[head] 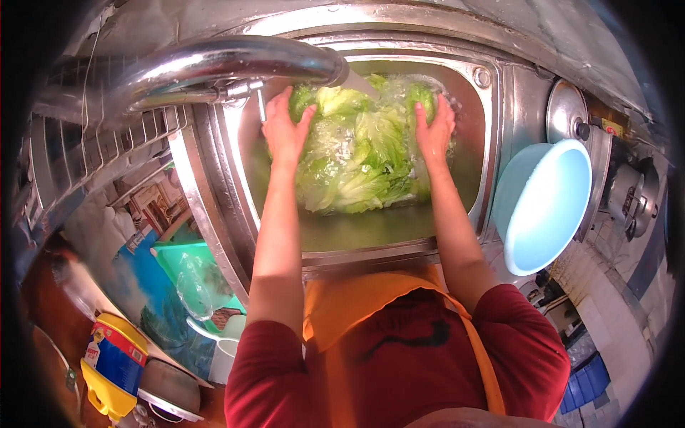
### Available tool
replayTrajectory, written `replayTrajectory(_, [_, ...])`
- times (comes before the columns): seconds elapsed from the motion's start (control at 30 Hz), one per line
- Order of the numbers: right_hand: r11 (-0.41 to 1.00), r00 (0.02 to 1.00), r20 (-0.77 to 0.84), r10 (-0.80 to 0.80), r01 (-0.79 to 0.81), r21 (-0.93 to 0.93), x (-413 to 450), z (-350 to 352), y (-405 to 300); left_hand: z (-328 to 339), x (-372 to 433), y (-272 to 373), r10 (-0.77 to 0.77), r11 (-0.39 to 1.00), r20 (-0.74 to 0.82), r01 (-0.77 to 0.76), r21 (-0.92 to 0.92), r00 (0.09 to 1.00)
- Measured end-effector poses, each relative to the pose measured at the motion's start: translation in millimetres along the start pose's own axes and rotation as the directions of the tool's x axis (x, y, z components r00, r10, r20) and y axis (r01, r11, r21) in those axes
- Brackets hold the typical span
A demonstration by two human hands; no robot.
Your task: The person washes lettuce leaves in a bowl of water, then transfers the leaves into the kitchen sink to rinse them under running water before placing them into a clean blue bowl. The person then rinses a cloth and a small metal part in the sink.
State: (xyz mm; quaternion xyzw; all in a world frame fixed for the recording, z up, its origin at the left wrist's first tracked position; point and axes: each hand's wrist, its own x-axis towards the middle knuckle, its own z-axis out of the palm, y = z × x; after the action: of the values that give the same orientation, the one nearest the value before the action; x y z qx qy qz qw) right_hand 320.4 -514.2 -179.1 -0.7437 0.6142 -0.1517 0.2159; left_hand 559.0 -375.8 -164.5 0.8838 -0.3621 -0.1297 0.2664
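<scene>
A heap of green lettuce leaves (pixel 374 144) floats in water in the stainless steel sink (pixel 491 160). My left hand (pixel 286 128) is at the heap's left side, thumb and fingers apart, touching a leaf at its far corner. On the opposite side, my right hand (pixel 434 128) is spread in much the same way against a leaf. Neither hand is closed around a leaf as far as I can see. From the curved metal faucet (pixel 241 61), water pours onto the far part of the heap, where it froths.
A light blue plastic basin (pixel 548 208) leans on its side right of the sink, near a metal pot lid (pixel 567 109). A wire rack (pixel 107 139) stands at left. Lower left are a green plastic container (pixel 166 254), a white dipper (pixel 223 356) and a yellow jug (pixel 115 364).
</scene>
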Motion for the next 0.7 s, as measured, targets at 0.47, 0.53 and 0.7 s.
replayTrajectory(0.47, [0.665,0.601,0.79,-0.119,-0.543,0.513,-52,-19,-48,35,-86,19,-0.069,0.754,0.669,0.477,-0.451,0.74])
replayTrajectory(0.53, [0.584,0.614,0.783,-0.1,-0.6,0.546,-52,-28,-34,-5,-66,52,-0.034,0.625,0.787,0.627,-0.464,0.617])
replayTrajectory(0.7, [0.588,0.653,0.757,-0.024,-0.603,0.539,-31,-56,-35,-57,-35,41,-0.049,0.706,0.646,0.484,-0.517,0.761])
